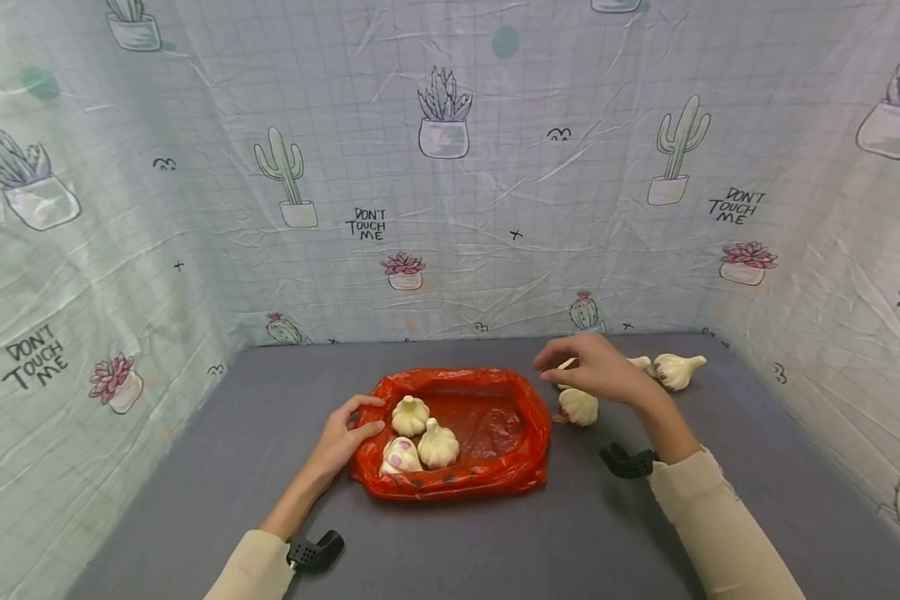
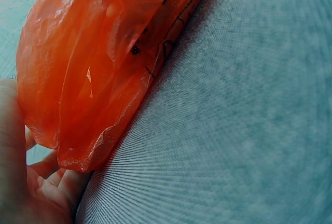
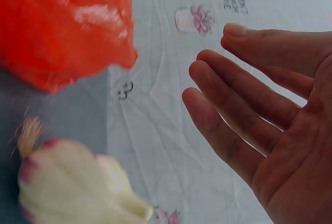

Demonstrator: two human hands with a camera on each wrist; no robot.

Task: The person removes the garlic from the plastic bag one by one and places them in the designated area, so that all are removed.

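One red bag (image 1: 465, 487): grips at nine o'clock with left hand (image 1: 342, 433); hovers beyond two o'clock with right hand (image 1: 598, 367) released, loose-fingered, near garlic bulb (image 1: 580, 407).

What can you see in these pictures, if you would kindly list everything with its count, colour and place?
Plastic bag: one, red, open on the tabletop
Bagged garlic bulbs: three, cream-white, one purple-blotched, in the bag's left part
Loose garlic bulbs: at least three, cream-white, right of the bag, some partly hidden
Tabletop: one, grey, under the bag
Printed sheeting: count unclear, pale, plant-patterned, behind and beside the tabletop
Wrist cameras: two, black, one per wrist
Sleeves: two, cream, on the forearms
Left hand: one, bare, touching the bag's left edge
Right hand: one, bare, holding nothing, near the loose garlic
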